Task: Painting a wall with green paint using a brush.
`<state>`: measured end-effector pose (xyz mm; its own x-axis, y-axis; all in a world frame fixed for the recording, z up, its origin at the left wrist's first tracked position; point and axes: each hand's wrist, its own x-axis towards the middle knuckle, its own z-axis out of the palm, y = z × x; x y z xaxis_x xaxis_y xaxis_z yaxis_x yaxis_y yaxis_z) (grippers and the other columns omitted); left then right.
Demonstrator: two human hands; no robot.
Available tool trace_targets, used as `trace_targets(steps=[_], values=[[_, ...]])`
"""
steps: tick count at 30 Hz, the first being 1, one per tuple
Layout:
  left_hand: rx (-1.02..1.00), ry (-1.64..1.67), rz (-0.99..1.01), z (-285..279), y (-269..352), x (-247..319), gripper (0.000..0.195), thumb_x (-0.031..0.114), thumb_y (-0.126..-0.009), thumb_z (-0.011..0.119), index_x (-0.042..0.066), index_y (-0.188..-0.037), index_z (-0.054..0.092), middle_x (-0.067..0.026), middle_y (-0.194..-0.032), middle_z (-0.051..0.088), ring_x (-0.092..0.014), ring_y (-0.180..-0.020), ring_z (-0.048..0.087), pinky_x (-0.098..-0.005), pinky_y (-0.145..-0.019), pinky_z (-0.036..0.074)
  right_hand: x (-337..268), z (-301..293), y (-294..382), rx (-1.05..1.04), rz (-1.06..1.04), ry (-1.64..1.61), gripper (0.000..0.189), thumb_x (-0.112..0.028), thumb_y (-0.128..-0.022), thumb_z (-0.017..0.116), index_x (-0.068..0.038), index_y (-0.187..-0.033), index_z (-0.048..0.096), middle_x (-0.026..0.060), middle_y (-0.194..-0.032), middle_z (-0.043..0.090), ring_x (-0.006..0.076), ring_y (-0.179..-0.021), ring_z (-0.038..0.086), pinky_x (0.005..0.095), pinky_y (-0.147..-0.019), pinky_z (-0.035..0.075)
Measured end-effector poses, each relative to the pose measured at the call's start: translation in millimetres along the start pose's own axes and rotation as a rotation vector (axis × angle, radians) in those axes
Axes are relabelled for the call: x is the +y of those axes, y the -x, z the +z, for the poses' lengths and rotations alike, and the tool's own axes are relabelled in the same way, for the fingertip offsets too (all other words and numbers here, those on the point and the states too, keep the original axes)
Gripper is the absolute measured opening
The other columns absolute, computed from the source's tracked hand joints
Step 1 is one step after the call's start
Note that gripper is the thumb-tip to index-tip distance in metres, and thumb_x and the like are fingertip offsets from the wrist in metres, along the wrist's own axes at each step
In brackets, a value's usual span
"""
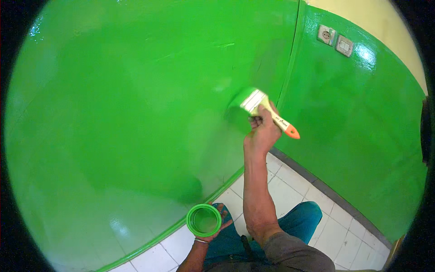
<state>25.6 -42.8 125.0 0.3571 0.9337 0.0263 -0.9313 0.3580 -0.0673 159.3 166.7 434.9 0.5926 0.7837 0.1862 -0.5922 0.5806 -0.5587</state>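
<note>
My right hand (263, 131) grips the wooden handle of a flat paintbrush (254, 101), whose end is orange. The brush's bristles look green and blurred, against or close to the green wall (136, 102) near the corner. Low in the view, my left hand (217, 227) is wrapped round the side and underside of a round, green-rimmed paint container (204, 220). Its open top faces up and shows green inside; how full it is I cannot tell.
A socket (326, 34) and a light switch (344, 45) sit on the adjoining green wall (357, 136), under a cream upper part. Green trim (149, 243) edges the left wall's foot, a grey skirting (316, 180) the right's. White floor tiles (289, 188) lie around my bent legs.
</note>
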Motion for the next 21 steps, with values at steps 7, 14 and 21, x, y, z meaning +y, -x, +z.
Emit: trace_targets(steps=[7,14,21], values=[[-0.003,0.069,-0.004,2.2,-8.7,-4.9,0.053,0.052,-0.098,0.041,0.025,-0.142,0.05,-0.0143,-0.149,0.044,-0.037,-0.13,0.046,-0.0706,-0.111,0.019,38.5,-40.6,-13.0,0.006,0.086,-0.167,0.032,-0.008,-0.087,0.067,-0.002,-0.119,0.063,-0.0006,-0.092,0.064,0.0065,-0.074,0.056,0.0207,-0.061,0.043],[-0.075,0.102,-0.044,-1.3,-9.6,-6.8,0.053,0.053,-0.098,0.042,0.027,-0.143,0.049,-0.0144,-0.153,0.04,-0.038,-0.137,0.04,-0.0718,-0.112,0.017,161.6,-233.3,41.9,0.222,0.277,0.157,0.033,-0.006,-0.081,0.069,0.004,-0.113,0.065,0.0072,-0.097,0.069,0.0159,-0.081,0.065,0.0285,-0.069,0.052],[-0.035,0.14,-0.017,-12.7,1.5,-2.3,0.054,0.053,-0.097,0.044,0.026,-0.144,0.048,-0.0151,-0.153,0.039,-0.038,-0.137,0.04,-0.0718,-0.112,0.014,192.4,-318.3,65.4,0.516,0.425,0.639,0.031,-0.003,-0.078,0.071,0.005,-0.107,0.068,0.008,-0.093,0.069,0.0154,-0.068,0.063,0.028,-0.059,0.05]])
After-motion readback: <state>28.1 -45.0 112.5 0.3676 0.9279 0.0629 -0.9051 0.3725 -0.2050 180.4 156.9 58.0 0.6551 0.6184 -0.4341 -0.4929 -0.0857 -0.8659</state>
